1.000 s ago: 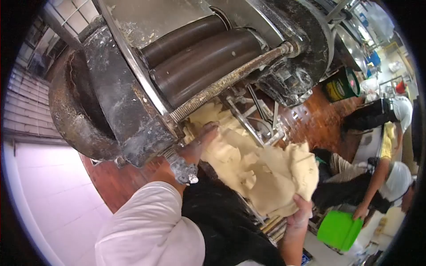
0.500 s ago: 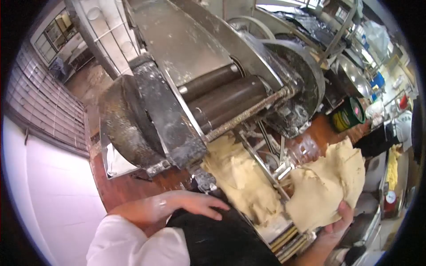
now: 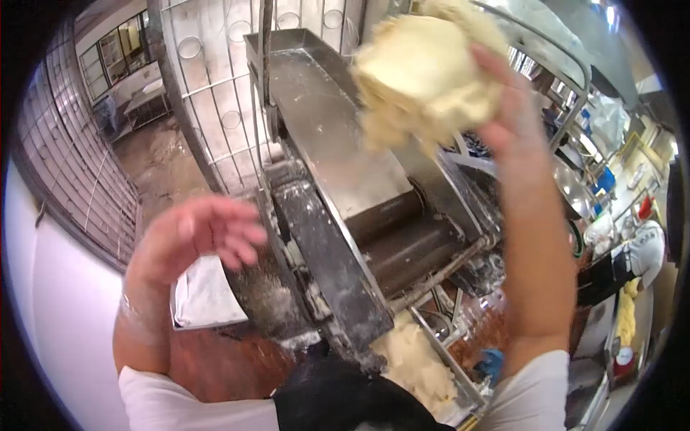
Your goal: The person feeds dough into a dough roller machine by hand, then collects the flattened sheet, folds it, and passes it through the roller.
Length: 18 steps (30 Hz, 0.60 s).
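Observation:
My right hand (image 3: 507, 104) is raised high and grips a folded slab of pale yellow dough (image 3: 424, 68) by its right side, above the machine's metal chute (image 3: 323, 122). My left hand (image 3: 208, 233) is lifted at the left with its fingers spread and nothing in it, slightly blurred. Below the dough are the machine's dark rollers (image 3: 410, 248). More dough (image 3: 417, 366) lies in a tray under the rollers, by my apron.
A barred metal gate (image 3: 223, 93) stands behind the machine. White cloth or paper (image 3: 208, 294) lies at the left. At the right, a person in a white shirt (image 3: 640, 255) is near yellow dough (image 3: 627, 320) on a table.
My right hand has carried the dough up from the lower right to above the chute. My left hand has risen from near the apron. The view has tilted up.

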### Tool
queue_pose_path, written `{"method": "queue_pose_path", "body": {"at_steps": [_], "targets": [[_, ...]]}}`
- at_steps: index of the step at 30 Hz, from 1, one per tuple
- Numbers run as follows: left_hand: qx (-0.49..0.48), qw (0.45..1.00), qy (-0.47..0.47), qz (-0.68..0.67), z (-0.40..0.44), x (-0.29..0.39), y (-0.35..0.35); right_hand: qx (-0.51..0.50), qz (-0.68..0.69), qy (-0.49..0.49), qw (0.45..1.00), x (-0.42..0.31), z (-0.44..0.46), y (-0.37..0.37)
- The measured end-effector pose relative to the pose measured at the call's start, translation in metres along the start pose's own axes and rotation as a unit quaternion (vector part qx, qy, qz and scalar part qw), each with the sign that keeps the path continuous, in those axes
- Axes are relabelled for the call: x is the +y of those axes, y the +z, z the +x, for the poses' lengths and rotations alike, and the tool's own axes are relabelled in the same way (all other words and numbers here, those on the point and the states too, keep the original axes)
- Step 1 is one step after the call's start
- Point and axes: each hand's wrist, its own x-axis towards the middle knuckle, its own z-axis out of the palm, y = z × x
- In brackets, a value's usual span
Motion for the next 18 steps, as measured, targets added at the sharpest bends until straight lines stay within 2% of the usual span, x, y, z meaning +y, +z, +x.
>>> {"method": "queue_pose_path", "body": {"at_steps": [1, 2, 4, 5, 7, 10, 11, 12, 13, 15, 18], "targets": [[0.056, 0.998, 0.021, 0.028, 0.017, 0.009, -0.01, 0.02, 0.036, -0.012, 0.999, 0.03, 0.023, 0.014], [0.104, 0.994, 0.035, 0.02, 0.036, 0.019, -0.019, 0.026, 0.111, 0.04, 0.993, 0.063, 0.044, 0.02], [0.12, 0.989, 0.08, 0.043, 0.075, 0.036, -0.034, 0.054, 0.143, 0.071, 0.986, 0.162, 0.079, 0.009], [0.126, 0.986, 0.081, 0.067, 0.096, 0.043, -0.04, 0.112, -0.051, 0.236, 0.964, 0.188, 0.068, 0.003], [0.151, 0.974, 0.048, 0.163, 0.141, 0.048, -0.045, 0.09, -0.187, 0.345, 0.915, 0.229, 0.046, -0.009], [0.157, 0.927, 0.028, 0.338, 0.205, 0.024, -0.046, 0.005, -0.303, 0.283, 0.91, 0.192, 0.02, -0.012], [0.108, 0.902, 0.019, 0.418, 0.227, 0.013, -0.049, -0.003, -0.331, 0.254, 0.909, 0.171, 0.016, -0.017], [0.062, 0.855, 0.014, 0.515, 0.248, -0.001, -0.049, -0.011, -0.359, 0.225, 0.906, 0.149, 0.01, -0.024], [0.044, 0.792, -0.059, 0.606, 0.252, 0.004, -0.027, -0.003, -0.344, 0.198, 0.918, 0.128, 0.002, -0.033], [-0.018, 0.65, -0.103, 0.752, 0.275, -0.029, -0.018, 0.044, -0.311, 0.175, 0.933, 0.091, -0.02, -0.046], [-0.021, 0.585, -0.116, 0.803, 0.287, -0.068, -0.008, 0.09, -0.234, 0.156, 0.955, 0.054, -0.067, -0.077]]}}
